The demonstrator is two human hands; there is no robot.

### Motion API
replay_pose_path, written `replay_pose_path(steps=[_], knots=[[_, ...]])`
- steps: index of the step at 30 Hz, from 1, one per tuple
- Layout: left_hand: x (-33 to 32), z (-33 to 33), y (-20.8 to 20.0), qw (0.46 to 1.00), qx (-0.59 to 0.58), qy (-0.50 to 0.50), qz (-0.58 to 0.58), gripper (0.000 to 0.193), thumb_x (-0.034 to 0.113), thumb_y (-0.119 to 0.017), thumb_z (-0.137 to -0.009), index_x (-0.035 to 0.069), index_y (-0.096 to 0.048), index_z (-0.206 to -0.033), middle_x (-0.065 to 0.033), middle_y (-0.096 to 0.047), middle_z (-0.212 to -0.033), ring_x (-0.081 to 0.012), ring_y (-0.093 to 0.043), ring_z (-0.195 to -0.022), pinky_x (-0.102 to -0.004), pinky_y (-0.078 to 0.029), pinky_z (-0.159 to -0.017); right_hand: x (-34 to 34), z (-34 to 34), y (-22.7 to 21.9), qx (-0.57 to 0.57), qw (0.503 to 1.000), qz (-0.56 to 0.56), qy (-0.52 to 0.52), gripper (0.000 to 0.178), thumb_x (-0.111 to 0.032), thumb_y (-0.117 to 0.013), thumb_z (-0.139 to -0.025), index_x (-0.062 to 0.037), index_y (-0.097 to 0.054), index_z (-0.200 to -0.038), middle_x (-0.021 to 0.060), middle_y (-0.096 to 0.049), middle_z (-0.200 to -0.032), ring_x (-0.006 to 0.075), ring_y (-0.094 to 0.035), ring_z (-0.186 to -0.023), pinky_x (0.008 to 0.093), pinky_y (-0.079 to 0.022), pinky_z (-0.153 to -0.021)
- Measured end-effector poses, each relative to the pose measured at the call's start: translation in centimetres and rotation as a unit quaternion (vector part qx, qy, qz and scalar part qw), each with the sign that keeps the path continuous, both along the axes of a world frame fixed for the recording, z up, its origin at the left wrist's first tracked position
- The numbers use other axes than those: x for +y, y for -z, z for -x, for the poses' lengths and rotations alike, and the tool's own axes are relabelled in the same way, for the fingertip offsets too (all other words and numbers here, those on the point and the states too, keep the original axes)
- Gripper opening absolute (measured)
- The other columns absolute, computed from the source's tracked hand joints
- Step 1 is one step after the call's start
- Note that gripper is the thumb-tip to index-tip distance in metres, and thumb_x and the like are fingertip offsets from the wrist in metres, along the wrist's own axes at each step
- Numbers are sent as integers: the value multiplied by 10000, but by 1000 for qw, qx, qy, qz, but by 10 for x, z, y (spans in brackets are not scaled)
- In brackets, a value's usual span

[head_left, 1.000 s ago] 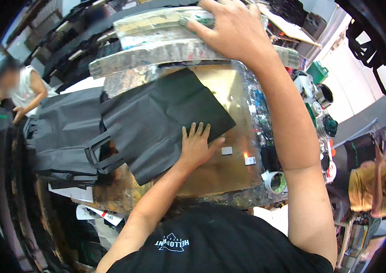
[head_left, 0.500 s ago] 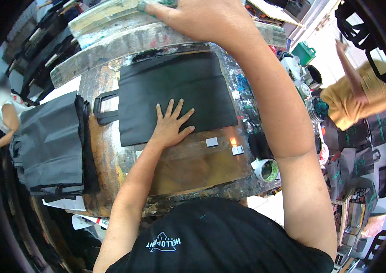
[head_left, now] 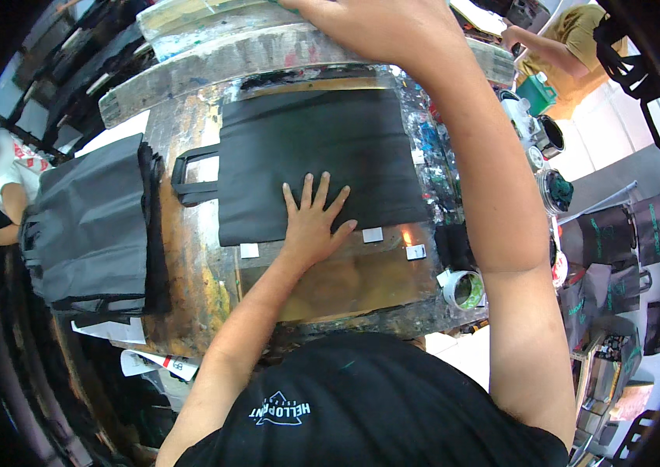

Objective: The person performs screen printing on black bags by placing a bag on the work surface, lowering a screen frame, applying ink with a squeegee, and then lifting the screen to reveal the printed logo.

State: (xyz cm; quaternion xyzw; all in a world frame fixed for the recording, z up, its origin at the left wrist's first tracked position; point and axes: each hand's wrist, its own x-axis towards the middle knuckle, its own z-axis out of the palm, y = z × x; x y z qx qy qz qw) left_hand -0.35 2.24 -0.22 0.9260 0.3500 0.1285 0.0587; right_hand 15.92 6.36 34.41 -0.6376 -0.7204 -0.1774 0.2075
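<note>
A black fabric tote bag (head_left: pixel 318 148) lies flat on the worktable, its handle loop (head_left: pixel 193 175) pointing left. My left hand (head_left: pixel 314 222) rests palm down on the bag's near edge, fingers spread. Beyond the bag, my right hand (head_left: pixel 384 29) reaches over the paint-stained wooden frame (head_left: pixel 228 74) at the back; its thumb points left. The upper picture edge cuts off its other fingers, so what they touch or hold is hidden. Small pale square pieces, a left one (head_left: pixel 249 250), a middle one (head_left: pixel 373 234) and a right one (head_left: pixel 416 251), sit along the bag's near side.
Left of the bag stands a stack of black bags (head_left: pixel 96 226). On the right are an open jar with green residue (head_left: pixel 464 289), several paint tins (head_left: pixel 549 136) and a green jug (head_left: pixel 536 95). One person (head_left: pixel 10 183) is at far left, another in yellow (head_left: pixel 571 54) at upper right.
My left hand stays spread on the bag. My right hand sits slightly higher in the picture, its thumb now mostly cut off. The person in yellow has moved farther back.
</note>
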Motion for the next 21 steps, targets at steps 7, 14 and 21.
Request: replay_pose_path(steps=[7,14,21], knots=[[-31,17,-29,994,-79,-68,31,873,684,-627,-941,164,-458,-1621,-218,-249,-1739,-473,-186,-1604,-754,-31,-1236,-2,-3,-9,18,1000,-4,-21,620,-582,-466,-1069,-31,-661,-1274,179,-696,-1162,283,-621,-1161,539,-382,-1134],[38,117,-157,723,-639,-42,261,829,179,-772,-980,32,-283,-1633,-95,-682,-1214,-164,-651,-1067,-308,-535,-921,-6,-16,60,-52,982,-178,-25,520,-541,-666,-941,-121,-702,-1245,159,-708,-1083,348,-652,-1109,556,-435,-925],[-16,148,-108,769,-557,-195,244,666,75,-960,-736,-18,-639,-1312,-79,-725,-1193,-175,-694,-1069,-333,-560,-961,-87,1,137,-42,995,59,-67,712,-221,-830,-773,-110,-550,-1418,112,-599,-1148,316,-584,-1119,476,-408,-957]])
